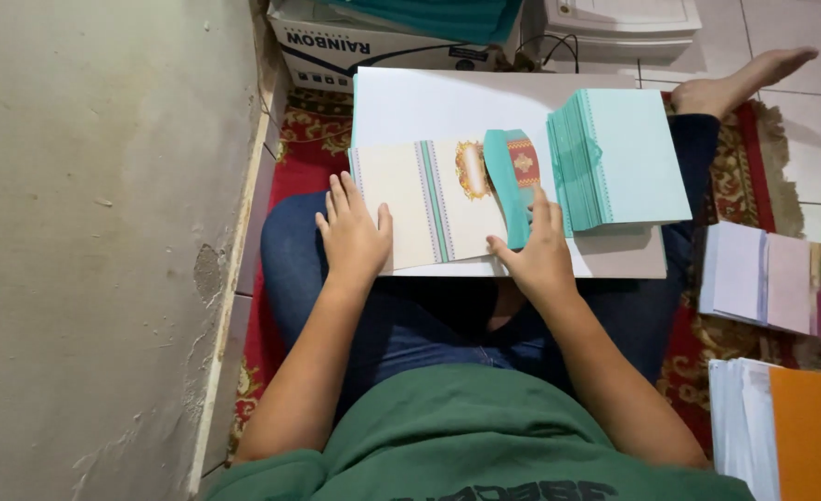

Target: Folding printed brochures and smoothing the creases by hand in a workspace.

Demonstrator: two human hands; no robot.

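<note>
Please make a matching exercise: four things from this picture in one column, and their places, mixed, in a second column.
1. Left hand
2. Right hand
3. Thick stack of mint-green cards
4. Orange sheet

a. right part of the white board
b. bottom right corner of the view
c. flat on the open cream card
d. at the card's teal folded flap

Pairs: 1-c, 2-d, 3-a, 4-b.

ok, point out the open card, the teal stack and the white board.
open card (429, 199), head view, cream left panel.
teal stack (635, 153), head view, top sheet.
white board (429, 107), head view, bare area above the card.
</note>
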